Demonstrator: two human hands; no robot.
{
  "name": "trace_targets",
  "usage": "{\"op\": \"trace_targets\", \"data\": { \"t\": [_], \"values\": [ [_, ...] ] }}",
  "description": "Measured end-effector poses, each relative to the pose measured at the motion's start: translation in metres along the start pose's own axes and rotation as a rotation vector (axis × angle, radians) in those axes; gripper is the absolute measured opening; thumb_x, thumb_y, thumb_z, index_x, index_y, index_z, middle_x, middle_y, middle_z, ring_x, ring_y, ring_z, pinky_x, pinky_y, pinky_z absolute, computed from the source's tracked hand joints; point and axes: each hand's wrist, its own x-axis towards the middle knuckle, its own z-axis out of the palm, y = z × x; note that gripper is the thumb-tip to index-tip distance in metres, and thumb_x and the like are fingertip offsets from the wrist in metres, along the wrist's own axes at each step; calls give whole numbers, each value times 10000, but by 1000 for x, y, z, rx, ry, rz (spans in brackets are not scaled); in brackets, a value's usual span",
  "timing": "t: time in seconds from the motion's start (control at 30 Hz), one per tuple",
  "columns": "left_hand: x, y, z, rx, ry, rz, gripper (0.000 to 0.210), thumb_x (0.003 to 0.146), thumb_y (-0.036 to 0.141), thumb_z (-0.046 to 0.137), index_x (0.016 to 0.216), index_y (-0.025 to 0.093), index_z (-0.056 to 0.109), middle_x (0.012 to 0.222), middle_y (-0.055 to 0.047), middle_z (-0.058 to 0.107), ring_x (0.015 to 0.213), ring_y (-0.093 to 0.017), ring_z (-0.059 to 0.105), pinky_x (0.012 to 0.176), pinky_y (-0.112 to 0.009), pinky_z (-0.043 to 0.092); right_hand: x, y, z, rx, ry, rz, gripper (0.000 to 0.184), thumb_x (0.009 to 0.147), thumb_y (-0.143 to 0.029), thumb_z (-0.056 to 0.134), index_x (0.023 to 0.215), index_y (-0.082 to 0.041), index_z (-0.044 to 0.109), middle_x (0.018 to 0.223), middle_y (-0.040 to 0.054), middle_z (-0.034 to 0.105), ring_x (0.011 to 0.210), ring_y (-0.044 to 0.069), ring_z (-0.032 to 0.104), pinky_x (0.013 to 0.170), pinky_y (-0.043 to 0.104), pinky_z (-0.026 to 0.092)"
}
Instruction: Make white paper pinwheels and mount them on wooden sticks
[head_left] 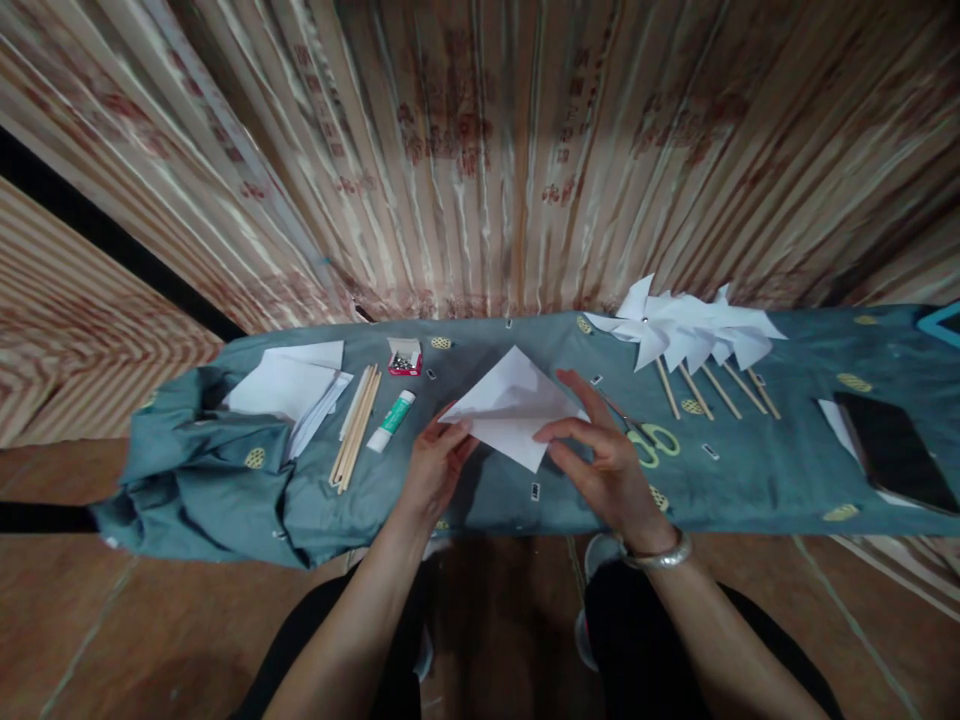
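A square sheet of white paper (517, 400), creased across its middle, is held between both hands with one corner facing me. My left hand (439, 455) pinches its left corner between thumb and fingers. At the right corner, my right hand (600, 450) has its thumb and a finger on the paper, the index finger raised. Scissors with pale green handles (660, 443) lie just beyond the right hand. A green and white glue stick (392, 420) rests left of the paper, beside a bundle of wooden sticks (356, 430).
A small red box of metal pins (405, 358) stands open behind the glue stick. White paper sheets (289, 385) lie at the left. Several paper pinwheels (686, 320) on sticks overlap at the back right. A dark phone (896, 450) sits at the right end of the cloth-covered table (780, 480).
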Motion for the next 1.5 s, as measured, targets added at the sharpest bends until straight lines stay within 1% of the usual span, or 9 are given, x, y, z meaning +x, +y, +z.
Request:
{"op": "trace_targets", "data": {
  "t": [0.1, 0.2, 0.33, 0.47, 0.57, 0.77, 1.27, 1.4, 1.5],
  "values": [
    [7, -3, 2, -12, 15, -7, 251, 622, 107, 767, 862, 151, 705, 804, -8, 734, 721, -114, 676, 727, -227, 533, -11, 9, -4, -24, 12, 31, 176, 853, -211, 544, 813, -258, 710, 1518, 18, 393, 1445, 278, 282, 1169, 546, 255],
    [15, -3, 6, -32, 65, 7, 146, 684, 93, 700, 802, 177, 714, 780, -1, 737, 721, -123, 681, 739, -245, 546, -17, 17, -3, -10, 168, 162, 163, 857, -269, 572, 958, -246, 697, 1509, 70, 403, 1407, 297, 355, 1147, 561, 285],
    [21, -1, 15, -33, 90, 41, 134, 755, 96, 653, 782, 212, 715, 814, -1, 748, 824, -160, 702, 843, -310, 551, -11, 25, 5, 277, 352, 466, 508, 802, -416, 654, 1254, -204, 560, 1432, 153, 487, 1332, 320, 458, 1056, 551, 421],
    [22, -5, 25, -79, 20, 40, 117, 715, 88, 699, 799, 167, 722, 820, -25, 755, 787, -144, 708, 809, -265, 554, -2, 22, 13, 737, 217, 692, 521, 789, -505, 655, 1186, -170, 622, 1249, 144, 656, 1142, 318, 624, 922, 483, 544],
    [22, -10, 30, -109, -47, 14, 181, 639, 103, 773, 812, 135, 728, 814, -43, 759, 764, -141, 709, 763, -227, 554, 1, 16, 19, 880, 193, 756, 446, 735, -459, 734, 1053, -148, 705, 1068, 111, 745, 995, 293, 691, 901, 442, 551],
    [18, -10, 34, -125, -103, -24, 298, 591, 140, 824, 872, 116, 726, 890, -64, 766, 752, -138, 704, 714, -205, 558, 4, 16, 29, 903, 287, 762, 344, 644, -369, 818, 926, -182, 760, 978, 56, 775, 915, 247, 708, 921, 398, 522],
    [19, -13, 35, -122, 2, -83, 177, 677, 127, 786, 831, 113, 700, 799, -40, 755, 659, -129, 696, 656, -206, 557, 13, 22, 42, 907, 235, 863, 377, 580, -387, 849, 844, -136, 755, 793, 73, 773, 724, 217, 693, 690, 336, 536],
    [19, -12, 35, -130, 20, -47, 181, 666, 122, 793, 824, 103, 706, 781, -38, 752, 647, -127, 692, 645, -206, 562, 12, 28, 43, 713, 172, 781, 371, 658, -477, 775, 836, -152, 755, 781, 68, 763, 725, 218, 677, 673, 338, 524],
    [20, -8, 34, -153, 97, -14, 128, 700, 91, 758, 814, 113, 703, 759, -22, 746, 630, -112, 686, 623, -189, 554, 11, 38, 24, 275, 96, 582, 457, 822, -558, 566, 772, -141, 747, 693, 77, 727, 648, 219, 647, 606, 331, 489]
  ]
}}
